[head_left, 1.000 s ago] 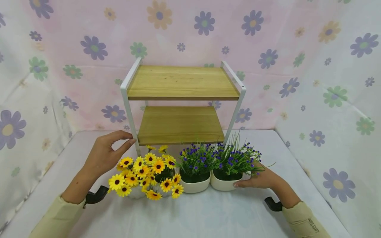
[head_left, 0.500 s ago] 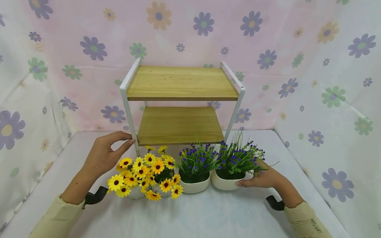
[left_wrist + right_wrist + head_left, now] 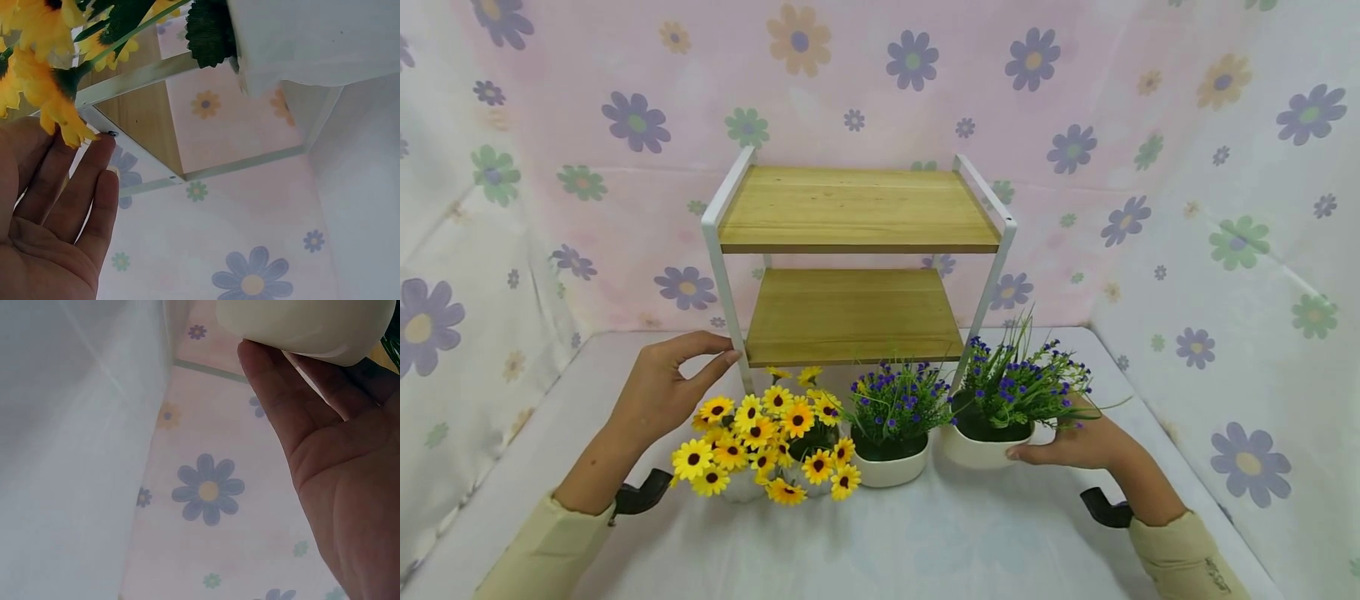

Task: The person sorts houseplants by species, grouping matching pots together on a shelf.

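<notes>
At the right, my right hand (image 3: 1086,443) grips a white oval pot (image 3: 977,448) of artificial purple flowers (image 3: 1011,392), thumb on its front and the other fingers behind. In the right wrist view those fingers lie along the underside of the pot (image 3: 312,328). My left hand (image 3: 658,392) pinches the front left leg of a two-tier shelf (image 3: 861,212) between thumb and forefinger, level with the lower board (image 3: 853,321). A second white pot (image 3: 891,472) of purple flowers stands left of the held one. Yellow artificial sunflowers (image 3: 760,433) in pots fill the space by my left hand.
A white cloth covers the table (image 3: 895,550). Flower-patterned cloth walls (image 3: 850,83) rise behind and on both sides. The potted flowers stand in a row before the shelf, overlapping its lower front in the head view.
My right hand has moved right and slightly back with its pot, opening a gap between it and the other purple-flower pot. My left hand stays at the shelf leg.
</notes>
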{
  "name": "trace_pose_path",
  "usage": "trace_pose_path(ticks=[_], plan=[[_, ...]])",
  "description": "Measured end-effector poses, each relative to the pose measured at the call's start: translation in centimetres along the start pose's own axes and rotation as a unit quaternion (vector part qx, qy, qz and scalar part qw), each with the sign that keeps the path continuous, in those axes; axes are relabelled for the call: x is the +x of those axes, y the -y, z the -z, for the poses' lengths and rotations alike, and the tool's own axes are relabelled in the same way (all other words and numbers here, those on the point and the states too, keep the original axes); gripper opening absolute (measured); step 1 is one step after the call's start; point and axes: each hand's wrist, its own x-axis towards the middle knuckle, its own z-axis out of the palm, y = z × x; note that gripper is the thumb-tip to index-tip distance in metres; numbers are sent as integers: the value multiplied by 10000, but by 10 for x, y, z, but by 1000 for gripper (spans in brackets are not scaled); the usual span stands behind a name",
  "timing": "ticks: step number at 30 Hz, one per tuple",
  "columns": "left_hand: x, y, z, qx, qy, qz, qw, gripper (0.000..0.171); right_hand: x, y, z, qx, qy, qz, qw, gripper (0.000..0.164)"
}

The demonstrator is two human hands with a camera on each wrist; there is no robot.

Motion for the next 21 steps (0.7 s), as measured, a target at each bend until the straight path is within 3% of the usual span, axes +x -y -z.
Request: trace_pose_path(ticks=[4,11,18,21], plan=[[0,0,-1,-11,-13,-16,10000,19,-1,5,5,-166,-143,31,9998,95],[1,-2,-2,-12,17,59,10000,17,-7,22,19,-54,303,-1000,9945,109],[0,-2,-2,-58,23,89,9999,17,-1,24,26,-1,-416,-91,9991,128],[0,-1,-1,-75,-4,64,10000,17,4,27,36,-111,-425,167,9989,131]])
